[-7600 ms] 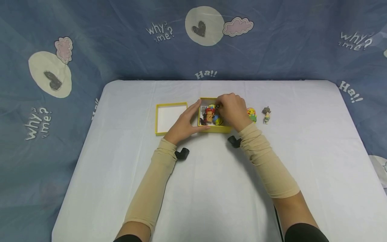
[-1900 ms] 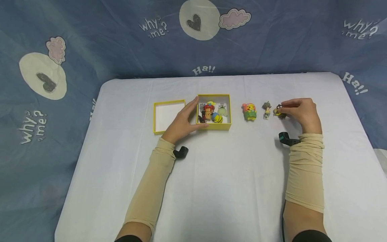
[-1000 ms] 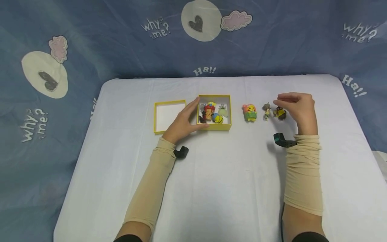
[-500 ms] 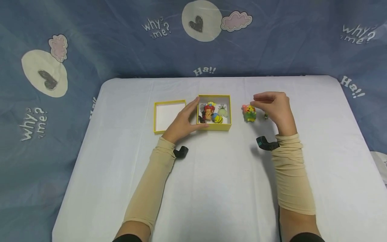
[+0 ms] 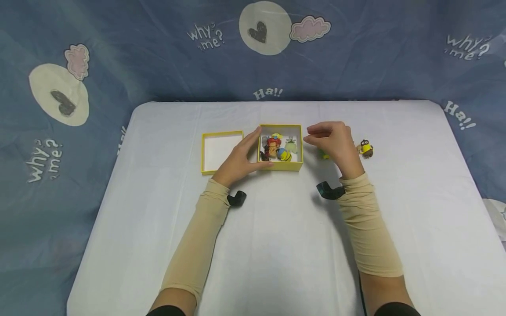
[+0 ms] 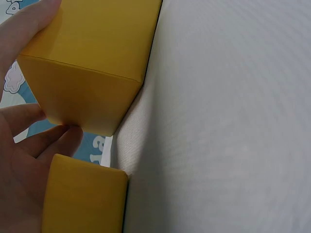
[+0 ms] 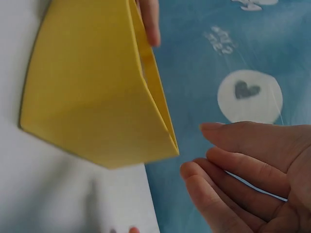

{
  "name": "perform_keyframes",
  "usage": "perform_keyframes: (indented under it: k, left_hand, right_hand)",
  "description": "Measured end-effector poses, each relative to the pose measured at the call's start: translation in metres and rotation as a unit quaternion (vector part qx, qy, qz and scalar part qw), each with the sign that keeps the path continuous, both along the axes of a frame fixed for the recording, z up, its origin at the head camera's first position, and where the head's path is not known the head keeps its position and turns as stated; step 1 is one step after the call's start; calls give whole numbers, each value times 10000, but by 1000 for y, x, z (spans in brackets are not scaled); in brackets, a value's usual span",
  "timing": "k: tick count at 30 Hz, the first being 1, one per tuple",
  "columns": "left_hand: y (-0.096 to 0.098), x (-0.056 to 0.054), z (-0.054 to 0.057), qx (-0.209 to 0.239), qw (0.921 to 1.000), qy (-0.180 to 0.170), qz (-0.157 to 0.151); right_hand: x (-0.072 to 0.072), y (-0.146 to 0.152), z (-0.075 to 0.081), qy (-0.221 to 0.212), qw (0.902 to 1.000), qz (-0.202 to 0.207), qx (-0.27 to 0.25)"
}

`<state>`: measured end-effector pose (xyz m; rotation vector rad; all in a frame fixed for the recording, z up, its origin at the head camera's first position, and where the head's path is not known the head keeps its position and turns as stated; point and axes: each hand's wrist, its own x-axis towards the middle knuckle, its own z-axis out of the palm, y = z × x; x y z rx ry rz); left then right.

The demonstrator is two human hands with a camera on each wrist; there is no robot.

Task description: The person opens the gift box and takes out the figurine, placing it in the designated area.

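My left hand [image 5: 238, 161] holds a small yellow open box [image 5: 285, 166] at its left side, thumb on the front wall and fingers against the side, also clear in the left wrist view. Inside lie several toy figures: a red and brown one [image 5: 272, 147], a blue and yellow striped one [image 5: 283, 154] and a pale green one [image 5: 290, 145]. Just right of the box my right hand [image 5: 334, 142] hovers with relaxed fingers and nothing between them. Beneath it a green toy figure [image 5: 325, 156] is mostly covered. A yellow and brown figure with goggles [image 5: 366, 149] lies farther right.
A shallow yellow-rimmed lid [image 5: 222, 172], white inside, lies left of the box, close to my left hand. White cloth covers the table [image 5: 276, 245]. A blue printed curtain [image 5: 158, 52] hangs behind its far edge.
My right hand carried the goggled figure from the box to the right end of the toy row, let go and came back left towards the box. My left hand stays on the box.
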<state>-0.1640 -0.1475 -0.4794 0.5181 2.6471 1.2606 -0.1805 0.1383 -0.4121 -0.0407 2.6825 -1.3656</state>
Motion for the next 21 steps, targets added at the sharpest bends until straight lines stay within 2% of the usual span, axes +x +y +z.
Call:
perform_keyframes:
  k: [12, 21]
  left_hand:
    - [-1, 0, 0, -9, 10000, -24, -4]
    - [-1, 0, -1, 71, 10000, 42, -10]
  right_hand:
    - [0, -34, -6, 589, 9967, 563, 6]
    - [-1, -61, -7, 408, 9929, 795, 789]
